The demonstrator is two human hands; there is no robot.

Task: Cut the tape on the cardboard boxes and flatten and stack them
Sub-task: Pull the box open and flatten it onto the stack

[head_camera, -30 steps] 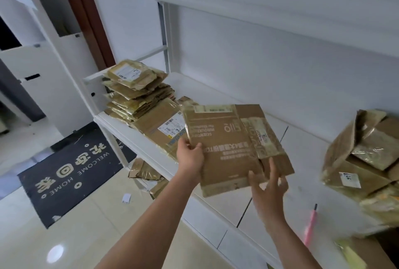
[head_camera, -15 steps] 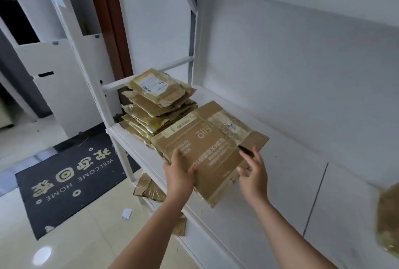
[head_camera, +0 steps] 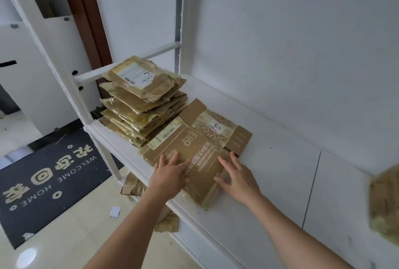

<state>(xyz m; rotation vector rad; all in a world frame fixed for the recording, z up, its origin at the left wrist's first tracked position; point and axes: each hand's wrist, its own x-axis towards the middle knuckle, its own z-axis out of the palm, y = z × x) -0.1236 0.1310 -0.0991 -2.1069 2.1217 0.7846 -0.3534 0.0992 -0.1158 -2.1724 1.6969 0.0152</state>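
Observation:
A flattened brown cardboard box [head_camera: 200, 145] with white print and labels lies on the white shelf [head_camera: 280, 160], its far end leaning against a stack of flattened taped boxes [head_camera: 142, 100]. My left hand [head_camera: 170, 171] presses flat on the box's near left part with fingers spread. My right hand [head_camera: 237, 175] presses flat on its near right edge, fingers straight. Another taped cardboard box [head_camera: 386, 201] shows blurred at the right edge of the shelf.
White shelf uprights [head_camera: 54, 59] and a crossbar [head_camera: 129, 63] frame the stack on the left. Below the shelf lie cardboard scraps [head_camera: 168, 223] and a white paper bit [head_camera: 114, 212] on the tiled floor, beside a dark welcome mat [head_camera: 47, 178]. A white wall backs the shelf.
Both hands carried the flattened box left from mid-air and laid it on the shelf beside the stack. The hands went from holding its edges to pressing on top. The view swung left.

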